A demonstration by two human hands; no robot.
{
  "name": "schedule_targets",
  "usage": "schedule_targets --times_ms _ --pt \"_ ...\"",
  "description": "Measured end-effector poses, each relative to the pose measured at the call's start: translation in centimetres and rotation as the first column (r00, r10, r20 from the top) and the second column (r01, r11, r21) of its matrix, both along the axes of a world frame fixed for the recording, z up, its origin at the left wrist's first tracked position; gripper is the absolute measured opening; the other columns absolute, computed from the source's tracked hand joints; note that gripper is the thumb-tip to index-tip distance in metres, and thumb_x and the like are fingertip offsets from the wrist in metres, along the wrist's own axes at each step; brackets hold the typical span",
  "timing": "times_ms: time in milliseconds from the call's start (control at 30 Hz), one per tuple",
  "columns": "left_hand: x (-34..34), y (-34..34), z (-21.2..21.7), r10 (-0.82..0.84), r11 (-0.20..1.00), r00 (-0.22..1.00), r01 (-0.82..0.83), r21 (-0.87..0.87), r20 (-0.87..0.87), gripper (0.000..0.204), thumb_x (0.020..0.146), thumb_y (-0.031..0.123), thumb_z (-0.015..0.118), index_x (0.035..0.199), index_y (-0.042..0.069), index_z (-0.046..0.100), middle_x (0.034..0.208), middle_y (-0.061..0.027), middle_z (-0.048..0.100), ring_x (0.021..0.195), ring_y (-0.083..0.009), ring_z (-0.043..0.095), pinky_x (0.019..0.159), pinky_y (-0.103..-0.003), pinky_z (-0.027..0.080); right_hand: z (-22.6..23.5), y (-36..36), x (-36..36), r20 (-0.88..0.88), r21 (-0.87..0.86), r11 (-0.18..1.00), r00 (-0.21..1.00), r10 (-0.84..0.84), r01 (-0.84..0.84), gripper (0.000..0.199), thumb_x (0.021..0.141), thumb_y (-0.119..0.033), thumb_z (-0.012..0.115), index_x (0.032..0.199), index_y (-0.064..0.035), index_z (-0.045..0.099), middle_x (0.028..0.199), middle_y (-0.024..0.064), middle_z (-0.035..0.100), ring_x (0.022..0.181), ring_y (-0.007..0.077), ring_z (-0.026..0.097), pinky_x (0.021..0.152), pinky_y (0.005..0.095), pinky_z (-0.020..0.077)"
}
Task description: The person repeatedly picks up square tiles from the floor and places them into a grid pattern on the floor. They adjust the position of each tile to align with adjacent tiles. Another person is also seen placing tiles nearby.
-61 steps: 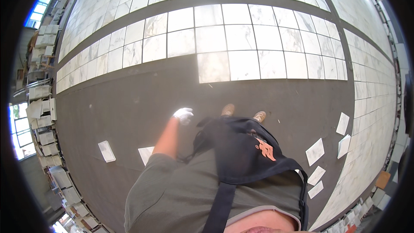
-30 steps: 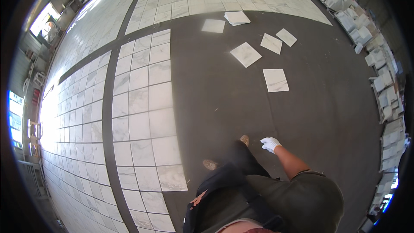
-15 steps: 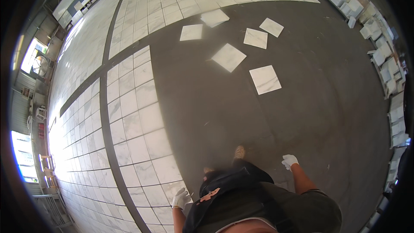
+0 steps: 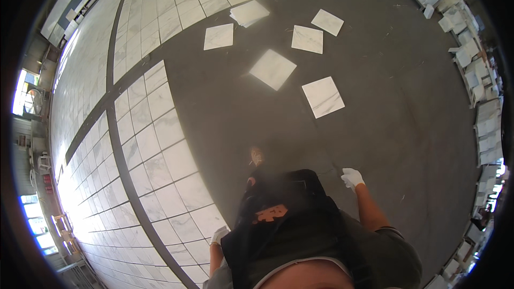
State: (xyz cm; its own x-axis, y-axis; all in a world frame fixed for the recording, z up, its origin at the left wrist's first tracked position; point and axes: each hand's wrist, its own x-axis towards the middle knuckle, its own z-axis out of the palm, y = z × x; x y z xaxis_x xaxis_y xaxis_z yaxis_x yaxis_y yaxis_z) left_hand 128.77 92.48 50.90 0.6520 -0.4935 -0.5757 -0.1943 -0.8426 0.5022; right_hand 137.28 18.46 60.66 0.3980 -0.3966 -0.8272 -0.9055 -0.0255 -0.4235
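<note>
From my remote feed, I see the right hand [image 4: 352, 177] in a white glove, away from the body over the dark floor [image 4: 407, 128], fingers loosely bent and partly open, with nothing that I can see in its hold. The left hand [image 4: 218, 234], also gloved, hangs against the edge of the black apron [image 4: 316, 190], which hides part of it, so I cannot tell how far it is open or whether it holds anything. Ahead of the right hand and a little to its left, well apart, lies the nearest loose tile [image 4: 323, 97]; farther ahead are a small stack of tiles [image 4: 249, 13] and several single ones. The laid tiles [image 4: 183, 159] run in rows ahead and to the left of the left hand.
</note>
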Motion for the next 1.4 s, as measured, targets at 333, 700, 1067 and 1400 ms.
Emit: schedule_targets --times_ms 333,700,1067,1400 --pt "46.4 -2.5 10.6 0.755 0.464 0.438 -0.883 -0.075 -0.488 0.058 0.085 0.013 0.066 0.139 -0.002 0.050 0.110 -0.0115 0.064 0.084 -0.0232 0.065 0.071 -0.036 0.056 1.9 5.5 3.4 -0.074 0.033 0.929 0.928 -0.367 0.370 0.055 0.083 -0.005 0.068 0.137 -0.0016 0.057 0.099 0.0075 0.068 0.069 0.0161 0.060 0.055 0.0320 0.0501" --pt "64.9 -15.0 10.5 0.612 0.697 0.659 -0.711 -0.096 -0.438 0.034 0.080 0.014 0.070 0.113 0.006 0.067 0.112 -0.0094 0.067 0.098 -0.0244 0.065 0.085 -0.036 0.054 -3.6 0.1 19.4 -0.297 0.308 0.750 0.808 -0.509 0.585 0.013 0.093 -0.011 0.056 0.083 -0.0185 0.053 0.066 -0.0020 0.039 0.051 0.0125 0.034 0.045 0.0323 0.0261" --pt "72.0 -16.2 15.0 0.419 0.892 0.865 -0.448 -0.052 -0.275 0.022 0.081 0.019 0.068 0.097 0.005 0.074 0.107 -0.0148 0.071 0.102 -0.0265 0.067 0.085 -0.037 0.054 7.3 -16.9 67.4 0.412 0.042 0.980 0.891 -0.192 0.192 0.052 0.085 -0.016 0.068 0.135 -0.0035 0.059 0.101 0.0013 0.063 0.082 0.0111 0.058 0.068 0.0301 0.0480" --pt "94.5 -13.7 -0.2 0.332 0.940 0.914 -0.298 0.167 -0.233 0.024 0.081 0.019 0.056 0.092 0.007 0.074 0.103 -0.0188 0.071 0.101 -0.0377 0.068 0.087 -0.047 0.055 4.1 -10.3 84.6 0.420 0.140 0.990 0.907 -0.040 -0.021 0.055 0.084 -0.015 0.068 0.137 -0.0023 0.058 0.115 0.0088 0.066 0.092 0.0155 0.063 0.073 0.0302 0.0522"
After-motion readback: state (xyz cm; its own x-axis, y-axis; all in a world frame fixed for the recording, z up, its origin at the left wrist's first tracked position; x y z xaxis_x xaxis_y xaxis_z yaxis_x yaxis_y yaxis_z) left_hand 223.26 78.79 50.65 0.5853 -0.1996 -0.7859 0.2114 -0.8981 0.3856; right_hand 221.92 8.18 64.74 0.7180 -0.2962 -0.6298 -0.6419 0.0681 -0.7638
